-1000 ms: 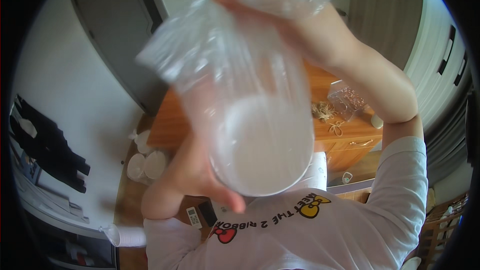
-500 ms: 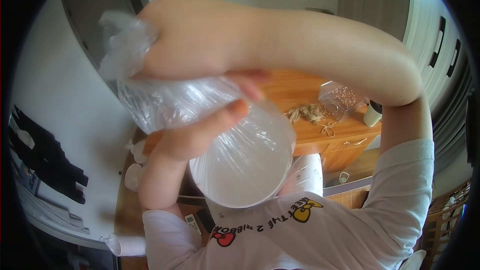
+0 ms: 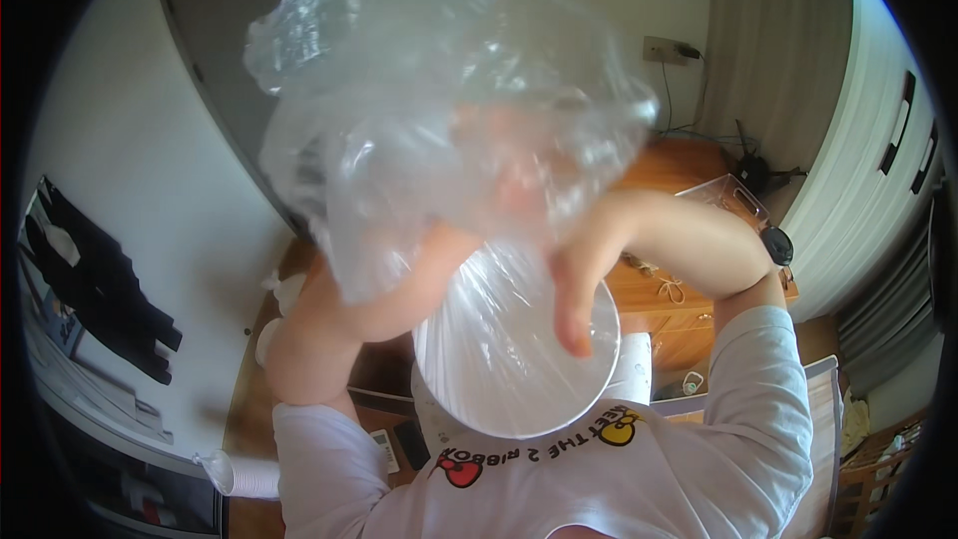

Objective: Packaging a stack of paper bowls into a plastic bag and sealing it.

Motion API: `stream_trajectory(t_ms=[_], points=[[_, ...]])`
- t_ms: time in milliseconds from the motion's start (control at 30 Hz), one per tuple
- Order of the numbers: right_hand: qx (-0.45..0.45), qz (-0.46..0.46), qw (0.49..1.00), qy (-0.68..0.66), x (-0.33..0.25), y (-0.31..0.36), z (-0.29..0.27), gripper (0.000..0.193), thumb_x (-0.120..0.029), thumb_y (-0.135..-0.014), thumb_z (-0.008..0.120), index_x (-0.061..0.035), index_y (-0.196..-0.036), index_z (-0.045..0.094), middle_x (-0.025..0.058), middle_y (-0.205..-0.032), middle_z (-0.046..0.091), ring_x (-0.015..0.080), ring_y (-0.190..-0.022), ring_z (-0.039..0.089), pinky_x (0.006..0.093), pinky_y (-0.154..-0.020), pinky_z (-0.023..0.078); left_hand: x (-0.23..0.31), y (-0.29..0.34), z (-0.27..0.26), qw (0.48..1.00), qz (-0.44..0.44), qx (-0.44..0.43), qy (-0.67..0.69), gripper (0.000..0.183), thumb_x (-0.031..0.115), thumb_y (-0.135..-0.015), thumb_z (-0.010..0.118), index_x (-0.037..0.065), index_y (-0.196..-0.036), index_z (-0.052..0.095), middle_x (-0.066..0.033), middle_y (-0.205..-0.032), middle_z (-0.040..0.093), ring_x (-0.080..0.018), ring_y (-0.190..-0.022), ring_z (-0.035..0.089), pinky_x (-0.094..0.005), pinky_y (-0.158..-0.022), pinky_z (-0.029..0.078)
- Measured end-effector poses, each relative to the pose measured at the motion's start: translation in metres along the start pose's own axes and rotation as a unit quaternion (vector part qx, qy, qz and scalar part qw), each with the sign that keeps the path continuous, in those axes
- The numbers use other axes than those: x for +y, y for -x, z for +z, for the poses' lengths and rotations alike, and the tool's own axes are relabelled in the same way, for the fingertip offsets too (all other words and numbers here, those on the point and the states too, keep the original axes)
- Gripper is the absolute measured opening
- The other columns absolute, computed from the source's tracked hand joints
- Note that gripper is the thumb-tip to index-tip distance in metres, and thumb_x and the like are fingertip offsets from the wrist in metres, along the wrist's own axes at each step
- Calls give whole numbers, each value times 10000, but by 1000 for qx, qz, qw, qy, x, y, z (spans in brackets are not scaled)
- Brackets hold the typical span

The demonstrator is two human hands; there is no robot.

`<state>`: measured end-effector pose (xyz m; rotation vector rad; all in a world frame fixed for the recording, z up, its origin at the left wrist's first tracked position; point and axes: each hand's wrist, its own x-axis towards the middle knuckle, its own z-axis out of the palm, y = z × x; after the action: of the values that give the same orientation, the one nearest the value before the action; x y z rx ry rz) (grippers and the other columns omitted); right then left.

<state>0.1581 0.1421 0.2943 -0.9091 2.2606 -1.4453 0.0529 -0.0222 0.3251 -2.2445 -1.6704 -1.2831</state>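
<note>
A clear plastic bag [image 3: 449, 50] covers a white, round, tub-like thing [image 3: 499, 409] held in front of my chest. The bag's loose upper part puffs out widely above my hands and blurs what is behind it. At the gathered neck of the bag, my left hand [image 3: 439, 255] is closed around the plastic, its fingers partly veiled. My right hand [image 3: 589, 260] is at the other side of the neck, one digit pointing down over the stretched film. Its other fingers are hidden by the bag, so their grip does not show.
Ahead is a wooden cabinet [image 3: 659, 289] with some twine [image 3: 671, 289], a clear box [image 3: 733, 195] and a dark-topped cup [image 3: 776, 245] on it. A wrapped white stack [image 3: 254, 477] lies lower left. Dark clothing [image 3: 100, 284] hangs at left, and a wooden rack [image 3: 883, 469] stands at right.
My right hand has come from the upper left to the bag's neck on the right. The bag's twisted end has spread into a loose, wide puff. The round thing has shifted slightly right.
</note>
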Motion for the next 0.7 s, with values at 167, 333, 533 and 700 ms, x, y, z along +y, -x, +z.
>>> stream_trajectory(t_ms=[167, 333, 533, 700], points=[[122, -56, 982, -129, -24, -30, 17, 536, -262, -803, 796, 1, -1207, 561, 73, -1093, 643, 156, -1122, 549, 318, -968, 447, 0, -4, -15, 974, -28, -31, 223, 343, 315, -980, 493, 1, -1040, 619, -144, -1122, 617, -229, -1031, 593, -329, -925, 450], [153, -105, 967, -173, -26, -42, 24, 312, -300, -936, 642, -1, -1023, 651, 69, -921, 681, 146, -1016, 589, 311, -915, 462, 18, -21, -29, 984, -89, -24, 150, 368, 359, -989, 473, 13, -1005, 598, -207, -1071, 648, -248, -1054, 612, -354, -930, 457], [252, -132, 936, -207, -31, -45, 16, 355, -309, -1009, 504, -22, -842, 631, 116, -813, 674, 196, -845, 646, 322, -871, 481, 12, -53, -35, 966, -62, -38, 248, 388, 332, -1018, 430, 11, -1188, 565, -198, -1091, 669, -234, -1027, 630, -339, -888, 506], [351, -129, 901, -220, -20, -30, -39, 367, -312, -1030, 437, -63, -786, 549, 93, -725, 637, 249, -817, 674, 373, -849, 526, -11, -79, -39, 983, 98, -27, 152, 365, 223, -1020, 402, -4, -1221, 607, -123, -1027, 676, -164, -866, 642, -327, -737, 531]])
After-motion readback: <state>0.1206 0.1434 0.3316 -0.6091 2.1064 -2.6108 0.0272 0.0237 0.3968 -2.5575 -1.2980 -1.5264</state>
